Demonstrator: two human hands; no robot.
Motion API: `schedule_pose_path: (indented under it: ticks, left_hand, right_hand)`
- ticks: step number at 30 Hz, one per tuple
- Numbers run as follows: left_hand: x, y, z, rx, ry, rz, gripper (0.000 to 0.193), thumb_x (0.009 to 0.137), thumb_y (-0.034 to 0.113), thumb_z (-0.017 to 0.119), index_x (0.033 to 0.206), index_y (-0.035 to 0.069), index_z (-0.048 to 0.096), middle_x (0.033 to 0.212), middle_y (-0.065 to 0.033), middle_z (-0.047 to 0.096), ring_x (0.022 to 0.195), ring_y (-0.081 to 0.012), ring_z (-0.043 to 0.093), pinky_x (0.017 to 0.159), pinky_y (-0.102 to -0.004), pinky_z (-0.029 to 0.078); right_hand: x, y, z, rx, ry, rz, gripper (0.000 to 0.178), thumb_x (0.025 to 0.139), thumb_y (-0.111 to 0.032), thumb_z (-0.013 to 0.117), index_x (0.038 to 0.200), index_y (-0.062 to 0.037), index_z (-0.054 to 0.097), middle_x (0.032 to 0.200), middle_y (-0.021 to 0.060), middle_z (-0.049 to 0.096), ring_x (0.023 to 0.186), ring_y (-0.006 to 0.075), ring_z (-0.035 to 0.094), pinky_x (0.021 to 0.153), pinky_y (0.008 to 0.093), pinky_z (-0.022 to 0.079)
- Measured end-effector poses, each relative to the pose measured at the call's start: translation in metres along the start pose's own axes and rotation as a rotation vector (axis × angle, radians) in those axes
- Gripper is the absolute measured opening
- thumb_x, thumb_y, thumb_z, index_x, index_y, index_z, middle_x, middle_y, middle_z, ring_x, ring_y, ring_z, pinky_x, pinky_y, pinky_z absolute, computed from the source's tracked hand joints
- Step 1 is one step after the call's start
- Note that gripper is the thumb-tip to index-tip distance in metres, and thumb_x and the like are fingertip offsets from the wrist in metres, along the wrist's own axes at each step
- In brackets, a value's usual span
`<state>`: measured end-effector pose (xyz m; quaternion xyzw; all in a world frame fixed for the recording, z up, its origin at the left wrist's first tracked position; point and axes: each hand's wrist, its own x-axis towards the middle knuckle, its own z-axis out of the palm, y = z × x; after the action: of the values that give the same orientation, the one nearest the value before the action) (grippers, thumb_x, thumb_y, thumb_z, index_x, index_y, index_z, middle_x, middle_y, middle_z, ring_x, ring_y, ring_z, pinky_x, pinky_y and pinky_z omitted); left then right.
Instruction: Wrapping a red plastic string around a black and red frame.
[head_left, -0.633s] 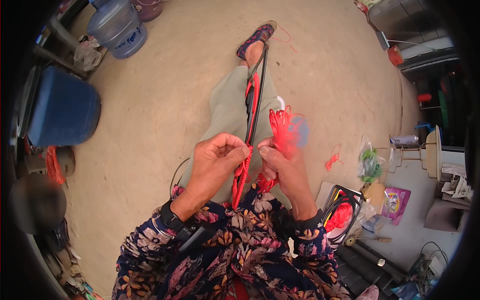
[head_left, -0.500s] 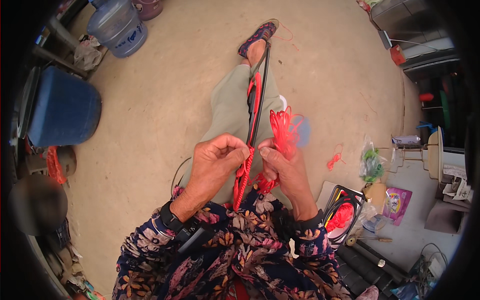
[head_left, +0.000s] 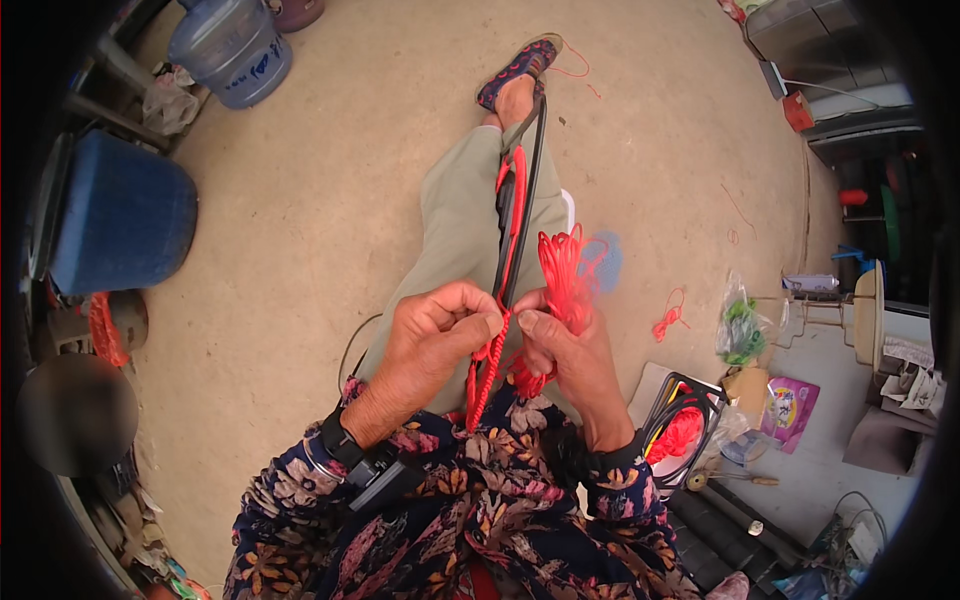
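Note:
My left hand (head_left: pixel 432 335) pinches with thumb and forefinger at the upper end of a tightly knotted red cord braid (head_left: pixel 485 392). This braid runs down over my lap, wrapped along a long black strap-like piece (head_left: pixel 530 190) that stretches to my shoe (head_left: pixel 520 72). Close on its right side, my right hand (head_left: pixel 572 350) is closed around a looped bundle of red cord (head_left: pixel 564 268). The bundle's loops stick up above the fingers, and more red cord hangs below them. What lies between the fingertips of each hand is too small to make out.
Right of my lap stands a box (head_left: pixel 685 432) with black loops and red cord. Beyond it lie a purple packet (head_left: pixel 791 412) and a plastic bag with green contents (head_left: pixel 741 335). On the left are a blue bin (head_left: pixel 125 215) and a water jug (head_left: pixel 232 55). Red cord scraps (head_left: pixel 668 318) lie on the floor.
Both hands and the top of the braid have shifted slightly downward. The upright cord bundle has dipped a little with my right hand. Both grips look the same.

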<state>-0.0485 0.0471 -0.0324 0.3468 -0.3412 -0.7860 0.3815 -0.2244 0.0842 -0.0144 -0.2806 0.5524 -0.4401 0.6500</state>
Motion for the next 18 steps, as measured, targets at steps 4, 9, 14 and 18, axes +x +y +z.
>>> schedule_pose_path:
  ticks: [4,9,14,18]
  left_hand:
    - [-0.004,0.001,0.007,0.049,-0.018,-0.022,0.008,0.090,0.005,0.059,0.092,-0.002,0.061,0.080,0.0019,0.061,0.069,-0.0020,0.052,0.060,-0.0184,0.043]
    - [-0.009,0.002,0.005,0.096,-0.051,-0.021,0.008,0.090,0.006,0.059,0.092,-0.001,0.062,0.079,0.0029,0.061,0.068,-0.0018,0.052,0.061,-0.0178,0.044]
    - [-0.007,0.004,-0.002,-0.002,-0.083,-0.116,0.009,0.088,0.004,0.058,0.089,-0.003,0.063,0.077,-0.0047,0.061,0.069,-0.0099,0.055,0.065,-0.0239,0.045]
    - [-0.005,0.003,-0.014,-0.092,-0.028,-0.081,0.009,0.087,0.004,0.057,0.089,-0.003,0.063,0.077,-0.0050,0.060,0.069,-0.0119,0.056,0.067,-0.0256,0.045]
  right_hand:
    - [-0.004,0.001,0.001,0.064,0.028,0.009,0.017,0.088,-0.013,0.064,0.098,-0.0006,0.060,0.065,-0.0023,0.050,0.049,0.0057,0.043,0.045,0.0224,0.036]
    - [-0.011,-0.008,0.004,0.104,0.071,0.028,0.019,0.088,-0.013,0.063,0.102,-0.0016,0.057,0.062,-0.0020,0.047,0.047,0.0080,0.041,0.045,0.0249,0.036]
    - [-0.010,-0.007,-0.011,0.195,0.147,0.024,0.021,0.089,-0.013,0.060,0.106,-0.0051,0.052,0.062,-0.0018,0.042,0.049,0.0103,0.041,0.047,0.0281,0.038]
    - [-0.011,-0.015,-0.016,0.322,0.203,0.015,0.019,0.090,-0.014,0.058,0.106,-0.0083,0.051,0.064,-0.0011,0.037,0.051,0.0118,0.042,0.048,0.0303,0.041]
